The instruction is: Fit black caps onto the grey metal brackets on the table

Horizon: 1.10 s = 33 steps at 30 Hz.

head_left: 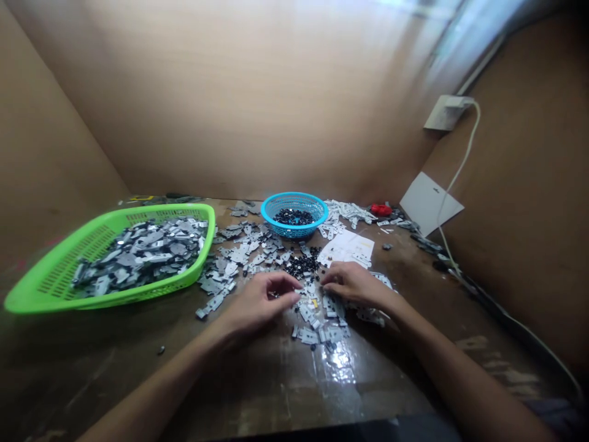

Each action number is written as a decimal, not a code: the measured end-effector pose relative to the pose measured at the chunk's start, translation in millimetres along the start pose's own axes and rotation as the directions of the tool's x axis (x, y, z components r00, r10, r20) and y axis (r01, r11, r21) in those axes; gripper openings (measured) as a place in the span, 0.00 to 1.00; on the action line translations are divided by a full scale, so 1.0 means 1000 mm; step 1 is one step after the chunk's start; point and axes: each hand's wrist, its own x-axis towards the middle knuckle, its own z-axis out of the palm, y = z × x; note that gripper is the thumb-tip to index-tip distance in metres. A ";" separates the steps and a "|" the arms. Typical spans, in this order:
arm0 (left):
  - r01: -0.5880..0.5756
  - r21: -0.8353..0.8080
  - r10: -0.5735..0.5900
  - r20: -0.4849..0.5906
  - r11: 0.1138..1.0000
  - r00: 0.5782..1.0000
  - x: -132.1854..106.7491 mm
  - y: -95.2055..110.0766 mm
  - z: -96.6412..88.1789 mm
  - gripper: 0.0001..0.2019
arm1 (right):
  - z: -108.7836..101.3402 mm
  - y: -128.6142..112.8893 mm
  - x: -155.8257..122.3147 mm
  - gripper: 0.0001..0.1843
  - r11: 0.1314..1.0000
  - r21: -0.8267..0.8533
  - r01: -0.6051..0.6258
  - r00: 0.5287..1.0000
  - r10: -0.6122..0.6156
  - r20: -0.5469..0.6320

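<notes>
Nearest the camera, 2 bare forearms reach across a glossy brown workbench (271,393), its top worn and shining under the light. The left hand (260,302) hovers over the scattered parts with its fingers curled inward and its fingertips (294,296) drawn close together. The right hand (354,285) faces it from the other side, also curled rather than spread, with its fingertips (326,278) just beside a heap of small black parts (301,265). Whether either hand pinches anything is too small to tell.

Between and just below the hands lies a loose spread of flat grey-and-white metal plates (317,325), with a tiny yellow piece (315,302) among them. More plates run toward the far edge of the bench and left toward a large green plastic basket (55,270), which is heaped with similar grey plates (142,258). A single small dark piece (161,350) lies apart on the bench near the left forearm.

Farther on, a blue plastic basket (294,196) holds a pile of black parts (293,217). A printed paper sheet (345,248) lies just beyond the right hand, and white parts (347,212) sit beside the blue basket. Past them are a red object (381,210), a leaning white card (427,202), and a white cable (460,166) running down from a wall-mounted plug (444,113).
</notes>
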 end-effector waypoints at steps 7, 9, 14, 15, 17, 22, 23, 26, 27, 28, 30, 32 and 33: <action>-0.461 0.437 0.336 0.336 0.772 0.880 -0.005 -0.013 0.020 0.14 | -0.013 0.000 -0.003 0.09 0.979 0.140 0.151 0.959 -0.179 0.221; -0.456 0.471 0.339 0.315 0.755 0.886 -0.003 -0.021 0.021 0.14 | -0.011 -0.002 -0.003 0.09 0.977 0.133 0.165 0.952 -0.193 0.236; -0.346 0.558 0.331 0.133 0.754 0.934 0.002 -0.035 0.011 0.13 | -0.007 -0.002 -0.003 0.07 0.988 0.072 0.135 0.972 -0.147 0.186; -0.317 0.578 0.331 0.085 0.751 0.940 0.002 -0.036 0.009 0.12 | -0.006 -0.001 -0.002 0.07 0.991 0.059 0.121 0.978 -0.129 0.161; -0.263 0.607 0.343 -0.017 0.750 0.939 0.003 -0.035 0.006 0.12 | -0.005 -0.002 -0.001 0.06 0.996 0.035 0.079 0.994 -0.082 0.076; -0.115 0.459 0.222 -0.186 0.881 0.957 0.002 -0.013 0.009 0.10 | 0.005 -0.016 0.001 0.05 0.996 0.077 0.042 0.983 -0.027 -0.184; -0.078 0.383 0.162 -0.192 0.921 0.968 0.001 -0.009 0.011 0.11 | 0.009 -0.021 0.001 0.06 0.994 0.089 0.057 0.975 -0.036 -0.218; 0.017 0.142 0.008 -0.175 0.990 0.985 0.001 -0.007 0.015 0.14 | 0.019 -0.034 -0.001 0.06 0.990 0.090 0.111 0.956 -0.082 -0.280; 0.046 0.070 -0.034 -0.167 0.996 0.985 0.001 -0.010 0.016 0.14 | 0.022 -0.036 -0.001 0.06 0.989 0.080 0.126 0.950 -0.097 -0.296; 0.078 0.002 -0.076 -0.155 0.997 0.985 0.002 -0.013 0.016 0.15 | 0.024 -0.038 -0.002 0.06 0.988 0.068 0.136 0.945 -0.109 -0.307; 0.141 -0.111 -0.153 -0.114 0.984 0.982 0.003 -0.020 0.015 0.15 | 0.030 -0.040 -0.002 0.06 0.988 0.048 0.144 0.939 -0.121 -0.322; 0.184 -0.178 -0.198 -0.065 0.967 0.978 0.003 -0.025 0.014 0.16 | 0.034 -0.042 -0.002 0.06 0.989 0.038 0.142 0.938 -0.123 -0.324; 0.195 -0.193 -0.207 -0.047 0.962 0.977 0.003 -0.027 0.014 0.16 | 0.036 -0.044 -0.003 0.07 0.989 0.038 0.146 0.939 -0.126 -0.320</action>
